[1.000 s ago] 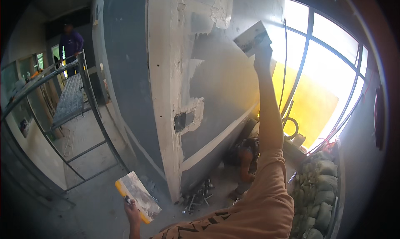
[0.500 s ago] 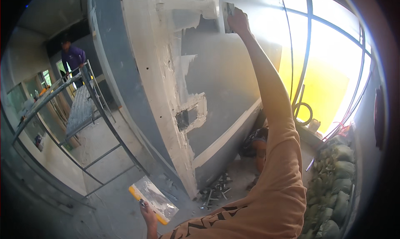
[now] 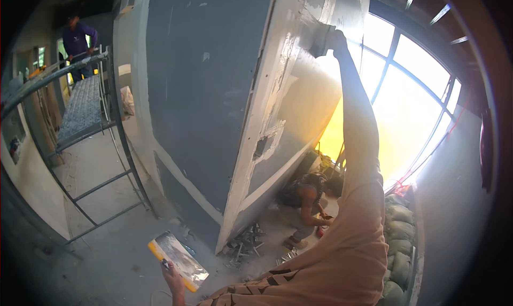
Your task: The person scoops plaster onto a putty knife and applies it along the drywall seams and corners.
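One blade (image 3: 181,258) in left hand (image 3: 172,279)

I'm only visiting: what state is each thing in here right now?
Yellow-edged plate: smeared, held low by the left hand
Broad blade: raised, gripped by the right hand
Grey wall: partly coated with pale compound
Scaffold: standing upright
Metal pieces: lying in a loose heap
Greenish bags: filled, stacked
Large window: brightly lit

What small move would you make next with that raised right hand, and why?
I'd probably try one light stroke along the pale filler: the right hand holds a scraper up at the wall, and the filler's edges look ragged. The left hand holds a smeared, yellow-edged blade low, clear of the wall.
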`<state>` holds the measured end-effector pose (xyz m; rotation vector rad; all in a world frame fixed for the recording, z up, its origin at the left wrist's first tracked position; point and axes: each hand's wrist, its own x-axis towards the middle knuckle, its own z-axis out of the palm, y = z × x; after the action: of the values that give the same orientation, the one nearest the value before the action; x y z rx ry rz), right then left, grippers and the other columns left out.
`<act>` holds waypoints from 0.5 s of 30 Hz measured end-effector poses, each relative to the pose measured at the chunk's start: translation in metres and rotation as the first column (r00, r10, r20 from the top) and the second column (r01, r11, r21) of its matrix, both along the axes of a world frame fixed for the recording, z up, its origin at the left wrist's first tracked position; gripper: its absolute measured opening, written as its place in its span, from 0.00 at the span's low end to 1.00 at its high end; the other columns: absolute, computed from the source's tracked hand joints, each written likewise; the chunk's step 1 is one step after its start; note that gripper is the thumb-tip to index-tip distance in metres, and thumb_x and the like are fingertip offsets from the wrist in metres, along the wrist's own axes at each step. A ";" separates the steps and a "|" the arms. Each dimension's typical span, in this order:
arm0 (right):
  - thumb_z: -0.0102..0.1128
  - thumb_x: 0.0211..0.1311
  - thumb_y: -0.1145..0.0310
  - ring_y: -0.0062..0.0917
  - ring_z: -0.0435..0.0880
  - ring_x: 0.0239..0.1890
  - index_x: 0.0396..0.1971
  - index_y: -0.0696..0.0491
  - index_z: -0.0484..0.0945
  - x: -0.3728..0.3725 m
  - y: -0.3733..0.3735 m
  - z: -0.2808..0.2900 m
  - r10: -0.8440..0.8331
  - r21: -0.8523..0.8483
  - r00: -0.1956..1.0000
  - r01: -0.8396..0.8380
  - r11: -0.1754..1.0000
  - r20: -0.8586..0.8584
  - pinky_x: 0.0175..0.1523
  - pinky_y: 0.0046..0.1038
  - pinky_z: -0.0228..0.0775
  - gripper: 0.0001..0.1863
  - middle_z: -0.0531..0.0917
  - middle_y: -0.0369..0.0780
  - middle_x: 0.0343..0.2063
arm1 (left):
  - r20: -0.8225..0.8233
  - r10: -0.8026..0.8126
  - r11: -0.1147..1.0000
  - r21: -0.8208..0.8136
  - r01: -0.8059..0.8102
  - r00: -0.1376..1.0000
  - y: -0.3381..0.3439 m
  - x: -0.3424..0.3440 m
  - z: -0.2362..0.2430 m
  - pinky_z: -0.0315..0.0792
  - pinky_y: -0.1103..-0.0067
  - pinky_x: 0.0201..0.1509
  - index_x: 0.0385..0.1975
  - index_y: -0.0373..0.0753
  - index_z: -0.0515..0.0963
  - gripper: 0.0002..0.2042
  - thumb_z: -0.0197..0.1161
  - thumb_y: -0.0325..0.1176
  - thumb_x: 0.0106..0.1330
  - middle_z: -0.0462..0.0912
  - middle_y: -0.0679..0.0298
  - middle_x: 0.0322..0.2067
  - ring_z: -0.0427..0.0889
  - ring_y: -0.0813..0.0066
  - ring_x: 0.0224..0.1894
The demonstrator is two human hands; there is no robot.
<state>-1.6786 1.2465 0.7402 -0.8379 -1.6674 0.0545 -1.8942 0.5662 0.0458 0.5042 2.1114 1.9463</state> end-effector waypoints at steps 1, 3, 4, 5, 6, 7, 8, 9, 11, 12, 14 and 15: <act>0.56 0.51 0.65 0.41 0.87 0.40 0.38 0.67 0.81 -0.010 -0.009 0.000 -0.008 0.002 1.000 0.008 1.000 0.013 0.43 0.39 0.77 0.21 0.85 0.57 0.38 | 0.013 -0.008 1.000 0.002 0.008 1.000 -0.011 -0.010 0.002 0.65 0.65 0.64 0.63 0.22 0.61 0.27 0.49 0.43 0.78 0.72 0.39 0.57 0.73 0.48 0.60; 0.56 0.51 0.65 0.39 0.86 0.40 0.40 0.68 0.80 -0.021 -0.025 0.001 0.115 0.001 0.992 -0.115 0.993 -0.055 0.42 0.38 0.76 0.21 0.85 0.56 0.38 | -0.018 -0.027 0.999 0.020 0.027 0.999 -0.029 -0.030 0.008 0.65 0.65 0.64 0.63 0.22 0.61 0.26 0.49 0.42 0.78 0.73 0.39 0.57 0.73 0.48 0.60; 0.56 0.51 0.65 0.39 0.86 0.40 0.40 0.68 0.80 -0.023 -0.035 0.005 0.103 0.001 0.994 -0.103 0.995 -0.045 0.42 0.38 0.76 0.21 0.85 0.56 0.38 | -0.008 -0.039 0.999 0.021 0.039 0.999 -0.033 -0.038 0.011 0.65 0.65 0.64 0.63 0.22 0.61 0.26 0.49 0.42 0.78 0.73 0.39 0.57 0.73 0.48 0.60; 0.57 0.51 0.65 0.37 0.86 0.40 0.40 0.68 0.80 -0.022 -0.045 0.011 0.148 0.000 0.988 -0.148 0.989 -0.038 0.42 0.38 0.76 0.21 0.85 0.55 0.38 | -0.014 -0.042 0.998 0.051 0.043 0.999 -0.037 -0.044 0.014 0.65 0.65 0.64 0.62 0.22 0.62 0.26 0.49 0.41 0.78 0.73 0.39 0.57 0.74 0.48 0.60; 0.58 0.51 0.65 0.35 0.85 0.40 0.41 0.68 0.80 -0.018 -0.056 0.016 0.190 -0.001 0.981 -0.190 0.982 -0.032 0.41 0.37 0.75 0.22 0.85 0.54 0.38 | -0.020 -0.048 0.995 0.082 0.050 0.999 -0.040 -0.049 0.015 0.64 0.65 0.64 0.62 0.21 0.62 0.26 0.49 0.41 0.78 0.73 0.39 0.56 0.74 0.48 0.59; 0.58 0.51 0.65 0.35 0.85 0.40 0.41 0.68 0.80 -0.013 -0.066 0.023 0.171 0.004 0.985 -0.171 0.985 -0.024 0.41 0.37 0.75 0.22 0.85 0.54 0.38 | -0.014 -0.067 0.994 0.089 0.068 0.998 -0.043 -0.053 0.012 0.64 0.65 0.64 0.62 0.21 0.62 0.26 0.49 0.41 0.78 0.73 0.39 0.56 0.74 0.48 0.59; 0.58 0.51 0.65 0.34 0.84 0.40 0.41 0.68 0.80 -0.021 -0.079 0.019 0.206 -0.005 0.978 -0.206 0.979 -0.027 0.41 0.37 0.75 0.22 0.84 0.53 0.38 | 0.016 -0.096 0.992 0.080 0.094 0.995 -0.048 -0.061 0.009 0.65 0.65 0.64 0.62 0.21 0.62 0.26 0.49 0.40 0.78 0.73 0.39 0.56 0.74 0.48 0.59; 0.58 0.51 0.65 0.32 0.84 0.41 0.41 0.69 0.79 -0.031 -0.093 0.013 0.240 -0.017 0.970 -0.241 0.970 -0.035 0.40 0.36 0.75 0.22 0.84 0.53 0.38 | 0.042 -0.124 0.990 0.068 0.121 0.991 -0.056 -0.070 0.007 0.65 0.65 0.64 0.62 0.20 0.62 0.26 0.50 0.40 0.78 0.73 0.39 0.56 0.74 0.48 0.59; 0.58 0.51 0.65 0.33 0.84 0.40 0.40 0.70 0.79 -0.048 -0.123 0.002 0.222 0.021 0.974 -0.221 0.975 -0.035 0.39 0.36 0.75 0.22 0.84 0.54 0.37 | 0.052 -0.118 0.992 0.039 0.116 0.992 -0.059 -0.073 0.019 0.66 0.66 0.63 0.62 0.21 0.62 0.26 0.50 0.41 0.78 0.73 0.39 0.56 0.74 0.49 0.59; 0.57 0.51 0.65 0.34 0.84 0.38 0.40 0.70 0.78 -0.055 -0.141 0.000 0.206 0.070 0.978 -0.203 0.977 -0.027 0.38 0.36 0.75 0.22 0.84 0.54 0.37 | 0.065 -0.110 0.994 0.021 0.109 0.992 -0.060 -0.073 0.024 0.67 0.66 0.62 0.62 0.22 0.62 0.26 0.50 0.42 0.78 0.73 0.39 0.57 0.75 0.49 0.59; 0.59 0.52 0.65 0.34 0.84 0.32 0.36 0.70 0.78 -0.062 -0.181 -0.003 0.238 0.107 0.971 -0.237 0.966 0.005 0.35 0.37 0.74 0.20 0.84 0.53 0.31 | -0.002 -0.091 0.996 0.014 0.091 0.996 -0.046 -0.077 0.008 0.67 0.66 0.61 0.62 0.23 0.62 0.27 0.49 0.43 0.78 0.73 0.40 0.56 0.75 0.50 0.58; 0.58 0.53 0.66 0.32 0.82 0.30 0.35 0.69 0.78 -0.072 -0.209 -0.012 0.216 0.066 0.976 -0.213 0.975 -0.030 0.33 0.36 0.73 0.18 0.84 0.51 0.30 | -0.064 -0.062 0.998 0.011 0.063 0.996 -0.042 -0.078 0.001 0.68 0.66 0.60 0.62 0.24 0.62 0.27 0.49 0.45 0.78 0.73 0.41 0.55 0.75 0.51 0.57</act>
<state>-1.7509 1.0377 0.7282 -0.6036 -1.7109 0.1653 -1.9724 0.5245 0.0466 0.6344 2.0952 1.9358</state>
